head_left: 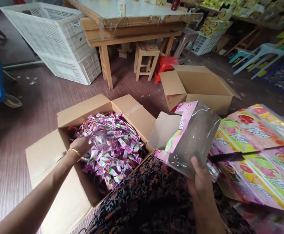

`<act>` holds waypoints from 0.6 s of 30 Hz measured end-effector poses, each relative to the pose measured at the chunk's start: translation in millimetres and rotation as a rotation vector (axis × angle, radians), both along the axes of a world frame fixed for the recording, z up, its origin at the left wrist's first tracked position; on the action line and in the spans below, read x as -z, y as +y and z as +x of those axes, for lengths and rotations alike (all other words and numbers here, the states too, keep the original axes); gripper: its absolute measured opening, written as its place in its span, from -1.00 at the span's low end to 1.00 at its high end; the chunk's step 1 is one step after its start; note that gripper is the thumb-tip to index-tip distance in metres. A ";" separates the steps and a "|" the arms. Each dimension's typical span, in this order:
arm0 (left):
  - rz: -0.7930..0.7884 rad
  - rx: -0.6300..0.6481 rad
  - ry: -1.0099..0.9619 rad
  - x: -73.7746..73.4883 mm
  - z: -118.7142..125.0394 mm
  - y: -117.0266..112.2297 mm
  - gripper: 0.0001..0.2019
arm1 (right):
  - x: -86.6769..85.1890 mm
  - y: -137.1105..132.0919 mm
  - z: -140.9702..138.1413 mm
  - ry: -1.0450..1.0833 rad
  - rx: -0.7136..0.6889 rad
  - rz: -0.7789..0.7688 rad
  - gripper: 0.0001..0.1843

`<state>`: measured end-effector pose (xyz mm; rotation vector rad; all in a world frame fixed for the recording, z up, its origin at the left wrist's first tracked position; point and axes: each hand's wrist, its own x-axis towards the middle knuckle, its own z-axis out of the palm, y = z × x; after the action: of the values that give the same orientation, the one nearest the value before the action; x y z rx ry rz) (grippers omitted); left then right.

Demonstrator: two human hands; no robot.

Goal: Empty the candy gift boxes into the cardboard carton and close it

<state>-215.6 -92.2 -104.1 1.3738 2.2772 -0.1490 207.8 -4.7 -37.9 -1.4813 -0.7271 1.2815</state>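
Observation:
My left hand [83, 145], with a thin gold bracelet at the wrist, reaches into an open cardboard carton [70, 201] heaped with small pink-purple sachets [122, 143]. Its fingers are smeared by motion among the sachets, so whether they grip any cannot be made out. My right hand [200, 178] is closed on the lower edge of a pink printed packaging box [176, 138] with a large clear plastic window. The thumb presses on the window, and the box is tilted with its end flap [162, 130] open toward the carton. Nothing shows behind the window.
Colourful fruit-printed boxes [265, 162] are stacked at my right. Another open carton [205, 87] stands ahead of me on the floor. Farther off are a wooden table [142, 22], a wooden stool [146, 57], a red stool [165, 65] and white plastic crates [56, 42].

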 end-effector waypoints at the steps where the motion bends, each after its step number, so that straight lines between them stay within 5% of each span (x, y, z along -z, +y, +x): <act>1: 0.014 0.015 -0.011 0.4 11.9 6.5 -0.51 | 0.1 0.9 -0.3 -0.007 -0.001 0.000 -0.13; 6: -0.131 0.294 -0.074 37.1 104.9 41.7 -0.17 | -1.0 3.8 -4.6 -0.049 -0.024 -0.015 -0.07; 9: -0.232 0.507 -0.026 59.9 145.0 21.2 -0.18 | -2.3 1.8 -2.4 -0.057 -0.006 -0.013 -0.10; 14: -0.239 0.649 0.049 82.5 142.0 -55.5 -0.37 | -2.8 -1.7 10.2 -0.032 0.045 -0.028 -0.20; 16: -0.250 0.657 0.110 89.8 129.1 -57.2 -0.40 | -2.8 -0.5 11.8 -0.023 0.047 -0.026 -0.20; 18: -0.267 0.642 0.095 95.8 120.8 -34.1 -0.33 | -2.8 2.1 9.0 -0.020 0.046 -0.045 -0.16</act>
<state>-94.8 -126.4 -199.8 1.9189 1.7209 -0.7076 216.8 -2.6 -35.1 -1.5411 -0.6774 1.2572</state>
